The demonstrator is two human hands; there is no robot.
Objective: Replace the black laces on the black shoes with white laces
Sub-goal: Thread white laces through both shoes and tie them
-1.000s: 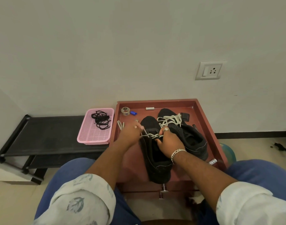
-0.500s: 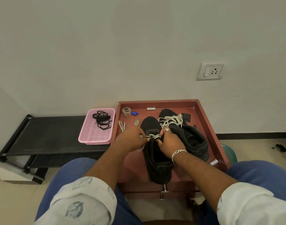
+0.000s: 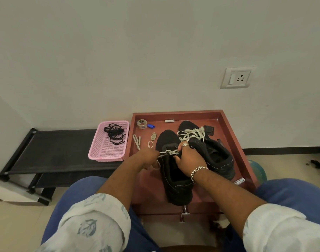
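Two black shoes lie in a red-brown tray point(image 3: 233, 135). The near shoe point(image 3: 175, 184) points away from me, with a white lace point(image 3: 169, 152) crossed through its lower eyelets. My left hand point(image 3: 146, 158) pinches one end of that lace at the shoe's left side. My right hand point(image 3: 189, 160) grips the shoe's right edge at the eyelets. The far shoe point(image 3: 215, 155) carries a white lace point(image 3: 191, 134) across its front. Black laces point(image 3: 114, 134) lie bunched in a pink basket point(image 3: 104, 155).
A tape roll point(image 3: 142, 123), a blue cap point(image 3: 151, 126), a small white stick point(image 3: 169, 121) and small metal bits lie at the tray's far left. A black low bench point(image 3: 52, 151) carries the basket. A wall socket point(image 3: 236, 78) is up on the right.
My left hand has pulled the lace end down and toward me, from above the eyelets to the shoe's left side. The right hand has stayed on the shoe.
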